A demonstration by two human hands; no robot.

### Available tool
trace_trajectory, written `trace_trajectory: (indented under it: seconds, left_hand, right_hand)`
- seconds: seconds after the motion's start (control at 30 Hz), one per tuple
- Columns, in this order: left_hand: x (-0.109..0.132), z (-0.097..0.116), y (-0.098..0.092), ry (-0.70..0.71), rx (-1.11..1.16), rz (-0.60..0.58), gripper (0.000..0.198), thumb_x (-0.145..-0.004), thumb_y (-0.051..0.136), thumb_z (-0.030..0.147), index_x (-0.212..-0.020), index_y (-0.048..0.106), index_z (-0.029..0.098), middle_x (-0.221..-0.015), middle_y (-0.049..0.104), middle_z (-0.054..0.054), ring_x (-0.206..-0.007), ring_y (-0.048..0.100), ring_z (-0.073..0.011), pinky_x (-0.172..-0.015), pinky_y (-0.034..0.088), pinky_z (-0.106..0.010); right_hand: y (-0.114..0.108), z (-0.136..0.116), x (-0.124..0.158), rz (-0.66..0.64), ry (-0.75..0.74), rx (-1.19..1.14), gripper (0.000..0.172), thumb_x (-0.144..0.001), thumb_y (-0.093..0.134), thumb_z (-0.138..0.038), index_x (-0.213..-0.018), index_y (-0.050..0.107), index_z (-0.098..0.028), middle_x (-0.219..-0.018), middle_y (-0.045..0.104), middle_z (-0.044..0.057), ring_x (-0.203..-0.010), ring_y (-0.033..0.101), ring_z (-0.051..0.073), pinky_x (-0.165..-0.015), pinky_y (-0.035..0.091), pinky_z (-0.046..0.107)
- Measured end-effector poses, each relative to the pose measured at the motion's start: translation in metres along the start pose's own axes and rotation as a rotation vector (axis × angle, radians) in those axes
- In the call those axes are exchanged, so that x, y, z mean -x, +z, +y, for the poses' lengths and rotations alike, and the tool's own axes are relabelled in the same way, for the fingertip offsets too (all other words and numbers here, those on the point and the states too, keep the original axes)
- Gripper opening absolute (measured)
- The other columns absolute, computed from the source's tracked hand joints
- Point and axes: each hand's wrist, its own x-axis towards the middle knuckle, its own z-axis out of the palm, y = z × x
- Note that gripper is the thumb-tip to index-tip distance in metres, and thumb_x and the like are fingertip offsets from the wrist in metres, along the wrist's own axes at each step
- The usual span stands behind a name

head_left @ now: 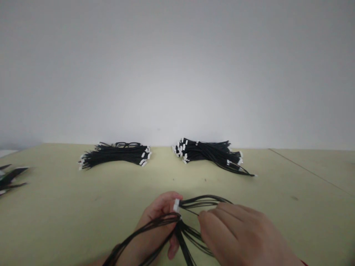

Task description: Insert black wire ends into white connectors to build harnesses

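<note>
Near the front of the table my left hand (159, 218) is closed around a white connector (176, 205) of a black wire harness, holding it up toward the fingertips. Black wires (203, 199) run out of the connector to the right, and more wires (146, 227) fan down to the lower left and below. My right hand (238, 232) is closed with its fingertips pinching a single thin black wire (191, 211) just right of the connector. The back of that hand hides the wire's far end.
On the pale yellow table (111, 207), a bundle of black harnesses (116, 154) with white connectors lies at the back left, with eyeglasses (127, 144) behind it. A second bundle (209, 152) lies back right. Dark blurred items (11, 179) sit at the left edge. Behind stands a wall (177, 74).
</note>
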Motion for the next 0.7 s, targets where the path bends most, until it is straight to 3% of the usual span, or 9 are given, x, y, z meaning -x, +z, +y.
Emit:
trace_trajectory:
  seconds: [0.17, 0.33, 0.6, 0.7]
  left_hand:
    - [0.003, -0.001, 0.001, 0.034, -0.002, 0.023, 0.035, -0.057, 0.083, 0.036, -0.087, 0.068, 0.026, -0.064, 0.065, 0.003, -0.038, 0.048, -0.0075, -0.036, 0.032, -0.019]
    - [0.007, 0.001, 0.002, 0.027, -0.043, 0.057, 0.031, -0.062, 0.08, 0.038, -0.089, 0.069, 0.027, -0.062, 0.06, 0.002, -0.038, 0.045, -0.0079, -0.039, 0.03, -0.021]
    - [0.004, -0.004, -0.003, 0.036, -0.097, -0.01, 0.033, -0.065, 0.078, 0.043, -0.091, 0.069, 0.024, -0.056, 0.054, 0.003, -0.033, 0.042, -0.0055, -0.034, 0.028, -0.018]
    - [0.001, -0.007, -0.009, 0.02, -0.104, -0.092, 0.033, -0.067, 0.077, 0.044, -0.092, 0.07, 0.024, -0.059, 0.054, 0.002, -0.032, 0.042, -0.0047, -0.031, 0.031, -0.018]
  right_hand:
    - [-0.007, -0.006, -0.005, -0.052, -0.108, 0.142, 0.034, -0.089, 0.028, -0.002, -0.07, 0.05, -0.02, -0.057, 0.053, -0.002, -0.047, 0.048, 0.015, -0.044, 0.03, 0.03]
    - [-0.007, -0.007, -0.008, -0.045, -0.089, 0.164, 0.032, -0.088, 0.03, -0.002, -0.068, 0.047, -0.021, -0.056, 0.052, -0.002, -0.045, 0.047, 0.015, -0.043, 0.03, 0.029]
    - [-0.001, -0.007, -0.004, -0.088, -0.037, 0.059, 0.032, -0.092, 0.028, -0.008, -0.084, 0.058, -0.018, -0.069, 0.06, 0.001, -0.058, 0.057, 0.017, -0.051, 0.041, 0.029]
    - [0.003, -0.007, -0.001, -0.09, -0.043, 0.054, 0.035, -0.093, 0.027, -0.007, -0.082, 0.058, -0.017, -0.067, 0.059, 0.001, -0.057, 0.056, 0.017, -0.052, 0.041, 0.029]
